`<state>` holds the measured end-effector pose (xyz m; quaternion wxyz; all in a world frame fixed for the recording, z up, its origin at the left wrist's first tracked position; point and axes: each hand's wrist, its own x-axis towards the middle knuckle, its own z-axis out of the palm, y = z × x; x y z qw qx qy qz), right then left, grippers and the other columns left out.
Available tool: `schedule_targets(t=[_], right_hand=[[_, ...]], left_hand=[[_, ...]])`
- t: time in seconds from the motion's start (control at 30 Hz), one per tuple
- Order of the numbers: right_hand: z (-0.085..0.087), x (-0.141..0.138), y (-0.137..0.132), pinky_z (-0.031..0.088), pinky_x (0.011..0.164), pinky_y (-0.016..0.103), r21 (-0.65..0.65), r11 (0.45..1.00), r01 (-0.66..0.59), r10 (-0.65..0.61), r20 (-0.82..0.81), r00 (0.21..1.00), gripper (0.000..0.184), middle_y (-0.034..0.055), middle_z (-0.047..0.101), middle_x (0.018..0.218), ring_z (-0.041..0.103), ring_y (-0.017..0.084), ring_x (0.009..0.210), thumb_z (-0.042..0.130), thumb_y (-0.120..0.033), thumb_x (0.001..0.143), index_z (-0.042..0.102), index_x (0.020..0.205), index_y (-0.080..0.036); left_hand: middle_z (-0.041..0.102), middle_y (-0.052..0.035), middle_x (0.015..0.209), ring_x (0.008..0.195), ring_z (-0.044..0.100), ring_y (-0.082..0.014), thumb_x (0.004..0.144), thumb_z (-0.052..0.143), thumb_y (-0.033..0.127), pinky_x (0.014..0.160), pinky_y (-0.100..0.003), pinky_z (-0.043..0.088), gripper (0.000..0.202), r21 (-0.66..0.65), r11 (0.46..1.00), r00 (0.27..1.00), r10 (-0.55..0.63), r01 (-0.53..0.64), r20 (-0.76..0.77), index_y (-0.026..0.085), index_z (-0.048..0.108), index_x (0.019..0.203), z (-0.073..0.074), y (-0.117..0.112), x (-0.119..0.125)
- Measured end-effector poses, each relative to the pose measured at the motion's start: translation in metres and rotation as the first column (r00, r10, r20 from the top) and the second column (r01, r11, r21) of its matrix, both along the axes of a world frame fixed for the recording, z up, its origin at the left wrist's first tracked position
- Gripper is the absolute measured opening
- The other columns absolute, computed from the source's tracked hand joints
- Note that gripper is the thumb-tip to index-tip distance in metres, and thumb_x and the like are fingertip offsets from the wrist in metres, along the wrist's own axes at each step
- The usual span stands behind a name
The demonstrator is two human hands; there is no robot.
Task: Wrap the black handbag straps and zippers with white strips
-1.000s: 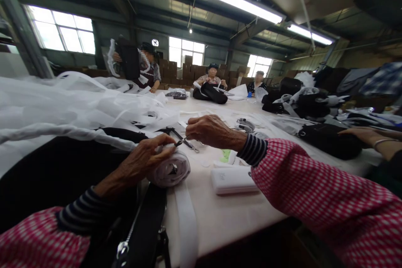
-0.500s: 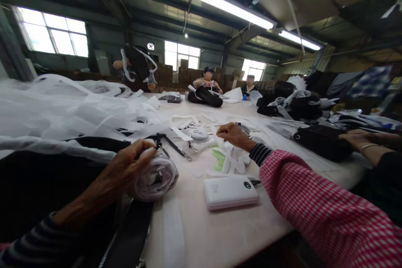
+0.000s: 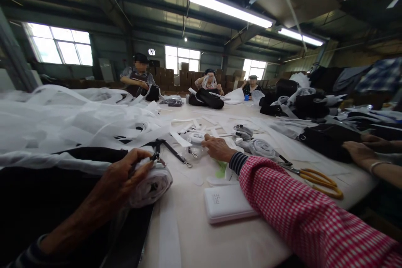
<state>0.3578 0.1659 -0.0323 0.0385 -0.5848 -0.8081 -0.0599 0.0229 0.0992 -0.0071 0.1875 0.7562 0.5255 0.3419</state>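
My left hand (image 3: pixel 132 173) is wrapped round a white-covered rolled strap (image 3: pixel 154 184), with a small metal clip at its top. Under this hand lies a black fabric bag (image 3: pixel 63 197) edged with white wrapping. My right hand (image 3: pixel 216 147) reaches out over the table, fingers loosely bent and apart, with the fingertips at the edge of a small white coil (image 3: pixel 196 137). Whether they touch it I cannot tell. A black strap with a metal hook (image 3: pixel 171 150) lies between my hands. Below my right forearm rests a white power bank (image 3: pixel 224 205), partly covered by the checked sleeve.
White strips (image 3: pixel 78 121) are heaped at the left. Rolled straps (image 3: pixel 262 147) and yellow-handled scissors (image 3: pixel 320 180) lie on the right. A co-worker's hands (image 3: pixel 361 155) touch a black bag (image 3: pixel 329 138) at the right edge. Several people sit across the table (image 3: pixel 194 184).
My right hand has moved left and toward the small white coil, and its forearm now covers part of the power bank. The scissors have come into view. My left hand keeps the rolled strap.
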Motion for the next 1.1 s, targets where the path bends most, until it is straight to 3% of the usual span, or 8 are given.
schedule_targets(t=[0.13,0.3,0.37,0.53,0.63,0.73,0.9,1.1], right_hand=[[0.002,0.001,-0.006,0.045,0.080,0.031,0.015,1.000,0.013,-0.012,-0.018,1.000,0.030,0.0088,0.063,0.119,0.066,0.023,0.104,0.051,-0.010,0.088,0.068,0.111,-0.020],[0.007,-0.010,-0.007,0.045,0.083,0.030,0.052,0.997,0.058,-0.054,-0.082,0.995,0.024,0.0043,0.068,0.117,0.066,0.022,0.105,0.062,-0.025,0.088,0.067,0.111,-0.024],[0.005,-0.019,0.000,0.045,0.084,0.031,0.066,0.996,0.068,-0.059,-0.125,0.990,0.023,0.0041,0.069,0.116,0.066,0.022,0.106,0.063,-0.026,0.088,0.068,0.111,-0.024],[0.004,-0.033,0.014,0.047,0.079,0.027,-0.006,1.000,-0.010,0.008,-0.297,0.955,0.022,0.0011,0.075,0.102,0.069,0.019,0.094,0.074,-0.030,0.084,0.074,0.105,-0.023],[0.010,-0.015,0.013,0.049,0.077,0.023,-0.014,0.998,-0.057,0.046,-0.423,0.905,0.023,0.0016,0.076,0.103,0.069,0.014,0.089,0.070,-0.028,0.089,0.074,0.109,-0.020],[0.014,0.023,0.005,0.050,0.072,0.024,-0.012,0.999,-0.031,0.021,-0.488,0.873,0.020,0.0054,0.076,0.099,0.068,0.013,0.077,0.060,-0.022,0.092,0.073,0.105,-0.013],[0.001,0.075,-0.015,0.049,0.081,0.029,-0.006,0.999,0.038,-0.037,-0.459,0.888,0.014,0.0065,0.075,0.091,0.067,0.019,0.084,0.064,-0.012,0.079,0.074,0.088,-0.014],[-0.010,0.083,-0.025,0.045,0.088,0.033,0.032,0.995,0.095,-0.072,-0.439,0.896,0.025,0.0079,0.074,0.098,0.065,0.022,0.093,0.062,-0.015,0.079,0.073,0.102,-0.015]], left_hand=[[0.072,0.0034,0.078,0.069,0.065,-0.0222,0.086,0.044,0.067,0.069,-0.030,0.047,0.048,-0.042,0.998,0.999,-0.037,0.037,0.000,0.026,0.060,0.108,0.001,-0.002,0.000],[0.076,0.0021,0.092,0.086,0.069,-0.0269,0.082,0.045,0.073,0.079,-0.034,0.048,0.050,-0.056,0.994,0.995,-0.095,0.096,0.027,0.031,0.059,0.106,-0.008,0.004,-0.002],[0.075,0.0049,0.086,0.082,0.069,-0.0261,0.085,0.043,0.073,0.079,-0.033,0.047,0.047,-0.061,0.991,0.993,-0.116,0.118,0.036,0.034,0.057,0.108,-0.008,0.006,0.001],[0.071,0.0053,0.082,0.082,0.065,-0.0233,0.094,0.045,0.058,0.080,-0.030,0.043,0.034,-0.015,0.981,0.981,-0.195,0.195,-0.018,0.029,0.056,0.105,0.009,0.018,0.019],[0.067,0.0019,0.078,0.077,0.060,-0.0213,0.092,0.046,0.060,0.073,-0.028,0.041,0.040,-0.026,0.951,0.949,-0.308,0.307,-0.065,0.022,0.060,0.095,0.025,0.034,0.036],[0.058,0.0022,0.070,0.067,0.052,-0.0179,0.088,0.049,0.064,0.062,-0.027,0.037,0.046,-0.093,0.922,0.924,-0.381,0.376,-0.034,0.019,0.061,0.088,0.031,0.056,0.058],[0.049,0.0038,0.065,0.061,0.042,-0.0147,0.078,0.056,0.066,0.057,-0.026,0.031,0.050,-0.184,0.895,0.913,-0.405,0.407,0.048,0.016,0.059,0.083,0.014,0.090,0.093],[0.042,0.0049,0.066,0.062,0.037,-0.0128,0.074,0.058,0.068,0.059,-0.026,0.030,0.052,-0.267,0.878,0.917,-0.375,0.398,0.136,0.017,0.053,0.079,-0.012,0.114,0.096]])
